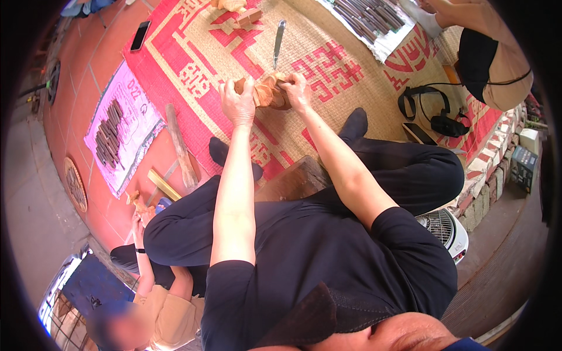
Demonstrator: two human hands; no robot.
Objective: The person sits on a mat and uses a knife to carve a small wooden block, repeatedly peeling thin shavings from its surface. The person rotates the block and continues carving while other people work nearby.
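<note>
Now the orange-tan, irregular, ridged piece [268,93] sits out in front of you, over the red-and-straw mat [307,38]. Your left hand [239,102] curls around its left side, your right hand [297,92] pinches its right edge, with a metal blade [279,44] just beyond.

A smartphone [140,36] lies at the upper left of the frame. At the right are a black strapped device [449,124], a low brick border [490,182], a dark box [523,168] beside it and, lower down, a white electric fan [440,228].
</note>
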